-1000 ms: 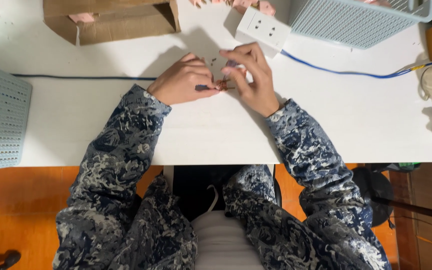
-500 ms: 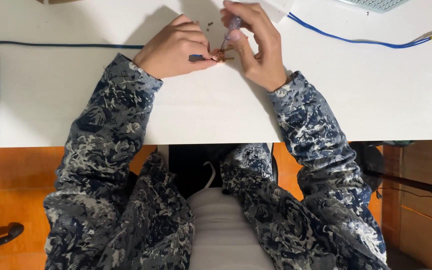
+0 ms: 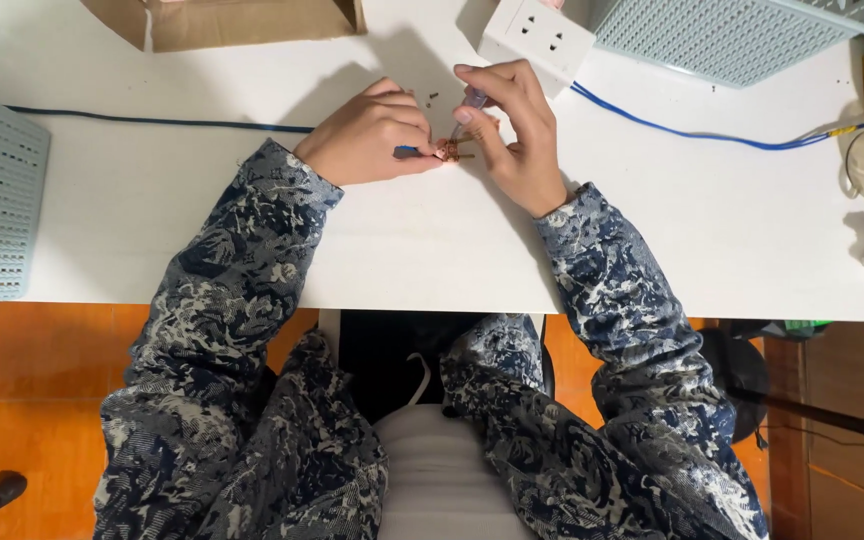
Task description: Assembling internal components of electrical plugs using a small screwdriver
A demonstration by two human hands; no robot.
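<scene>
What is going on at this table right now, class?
A person in a patterned blue jacket sits at a white table, both hands together over a small coppery part. The left hand pinches it against the table, and the right hand holds a slim screwdriver tip-down onto it. A few tiny dark bits lie just beyond. A white socket strip, a blue cable, a cardboard box and pale perforated baskets lie around.
</scene>
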